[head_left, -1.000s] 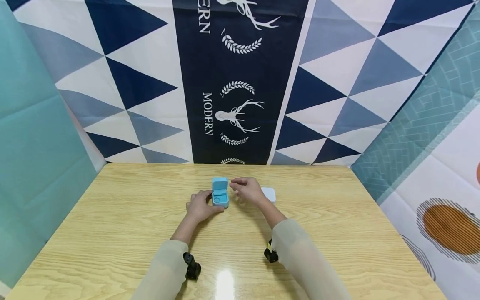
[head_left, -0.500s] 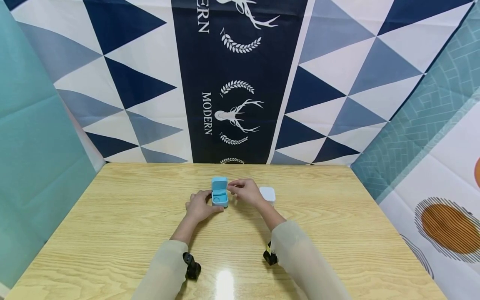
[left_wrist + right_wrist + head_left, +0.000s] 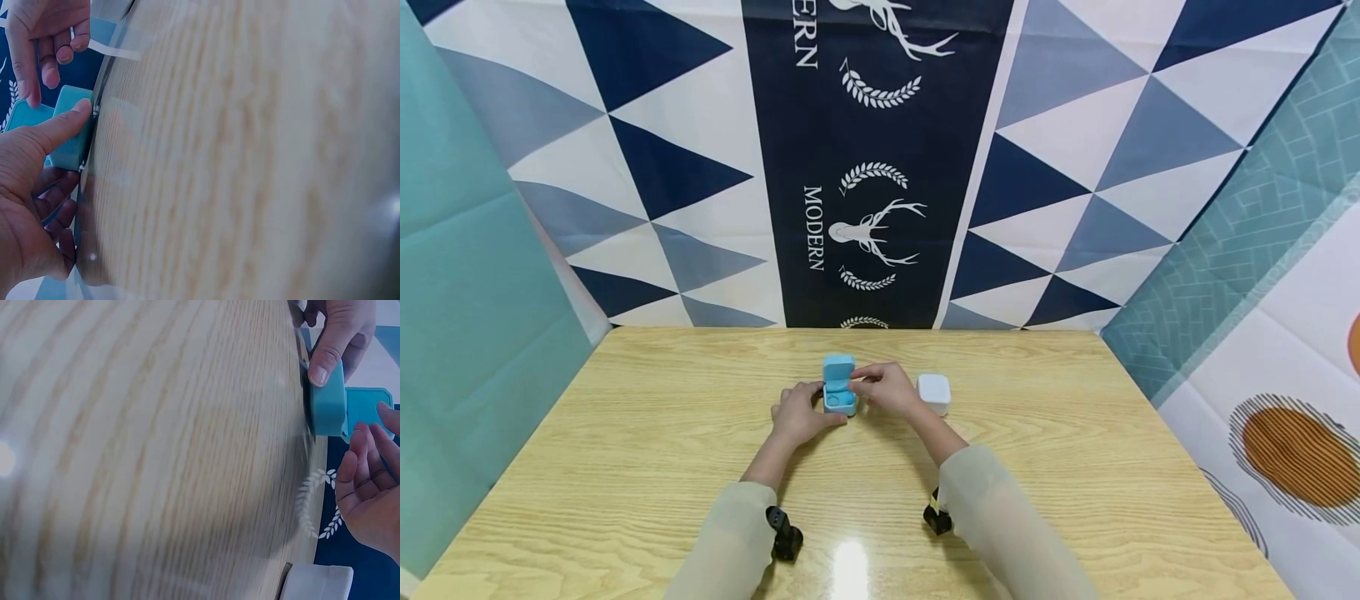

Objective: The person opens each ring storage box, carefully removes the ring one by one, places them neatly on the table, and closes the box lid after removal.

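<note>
Blue hinged box (image 3: 839,393) stands on the wooden tabletop (image 3: 625,467), well in from both side edges and nearer the far edge than the near one, with its lid raised upright behind the base so the inside faces the person. The left hand (image 3: 797,412) holds the base from the left side; in the left wrist view its thumb (image 3: 59,125) lies pressed along the box's (image 3: 70,134) front wall while the other fingers curl round behind and beneath it, so this is a closed grip on the box. The right hand (image 3: 886,387) sits just beside the box on its right, fingertips drawn together close to the raised lid; from the head view I cannot tell whether they pinch something small or only touch the lid's edge. The right wrist view shows that hand's (image 3: 369,487) fingers loosely bent, the palm open toward the box (image 3: 331,403), with nothing visible in it. A white square box (image 3: 934,392) lies flat on the tabletop just to the right of the right hand, toward the right edge, apart from the blue one
</note>
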A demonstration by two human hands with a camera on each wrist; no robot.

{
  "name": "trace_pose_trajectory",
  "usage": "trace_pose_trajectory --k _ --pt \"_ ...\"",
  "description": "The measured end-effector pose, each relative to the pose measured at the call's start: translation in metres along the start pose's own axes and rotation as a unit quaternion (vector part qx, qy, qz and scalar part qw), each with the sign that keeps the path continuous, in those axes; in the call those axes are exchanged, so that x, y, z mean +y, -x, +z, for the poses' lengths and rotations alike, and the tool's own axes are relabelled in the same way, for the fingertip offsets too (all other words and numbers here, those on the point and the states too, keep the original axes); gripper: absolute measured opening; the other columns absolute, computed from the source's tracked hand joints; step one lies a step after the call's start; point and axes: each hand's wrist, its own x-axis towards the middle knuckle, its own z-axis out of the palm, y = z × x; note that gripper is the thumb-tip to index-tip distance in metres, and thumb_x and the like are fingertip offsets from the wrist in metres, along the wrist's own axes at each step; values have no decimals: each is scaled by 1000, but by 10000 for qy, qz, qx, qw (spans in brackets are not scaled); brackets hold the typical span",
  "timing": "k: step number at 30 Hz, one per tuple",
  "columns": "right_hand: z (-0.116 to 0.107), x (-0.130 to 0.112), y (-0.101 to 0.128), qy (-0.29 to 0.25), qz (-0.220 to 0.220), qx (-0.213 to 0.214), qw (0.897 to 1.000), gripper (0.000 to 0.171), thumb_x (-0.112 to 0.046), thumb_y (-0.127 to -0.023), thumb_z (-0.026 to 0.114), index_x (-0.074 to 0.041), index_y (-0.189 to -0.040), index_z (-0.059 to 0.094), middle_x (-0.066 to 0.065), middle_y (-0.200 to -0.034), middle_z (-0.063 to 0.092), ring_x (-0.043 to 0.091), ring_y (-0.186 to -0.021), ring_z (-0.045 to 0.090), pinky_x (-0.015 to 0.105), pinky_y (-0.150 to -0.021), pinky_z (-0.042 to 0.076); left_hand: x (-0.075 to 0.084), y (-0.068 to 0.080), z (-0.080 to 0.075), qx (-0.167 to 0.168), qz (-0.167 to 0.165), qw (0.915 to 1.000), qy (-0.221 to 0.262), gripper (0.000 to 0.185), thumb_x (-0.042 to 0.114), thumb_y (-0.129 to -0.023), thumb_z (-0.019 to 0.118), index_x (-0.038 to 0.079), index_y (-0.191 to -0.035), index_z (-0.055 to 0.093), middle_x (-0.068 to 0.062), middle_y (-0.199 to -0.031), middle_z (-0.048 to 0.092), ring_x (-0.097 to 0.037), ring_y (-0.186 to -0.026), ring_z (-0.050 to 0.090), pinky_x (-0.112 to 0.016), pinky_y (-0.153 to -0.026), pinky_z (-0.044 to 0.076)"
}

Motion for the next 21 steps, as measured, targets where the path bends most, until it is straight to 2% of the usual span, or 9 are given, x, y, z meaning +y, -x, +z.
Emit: trace_pose_trajectory --k 5,13,21 --pt "3 -1 1 92 -69 -54 9999 26 -18 -85 68 -6 -108 70 5 -79 66 13 -64 56 30 -62 52 -1 -1 1 19 5 10000 -24 74 43 -72 78 9 -132 53 -12 -130 55 -31 -111 43 -43 -78 28" --pt "5 -2 3 307 -174 -116 9993 27 -18 -85 68 -5 -108 70 3 -73 63 8 -56 49 20 -53 41 -1 -1 2 63 29 9999 -97 74 44 -71 79 10 -132 54 -11 -126 57 -30 -108 44 -40 -76 28" --pt "11 1 1 439 -205 -182 9987 24 -20 -85 69 -6 -105 71 -1 -71 61 6 -55 45 20 -50 36 -2 -1 3 96 42 9999 -110 74 44 -71 79 11 -132 54 -11 -124 58 -30 -108 45 -41 -76 28"
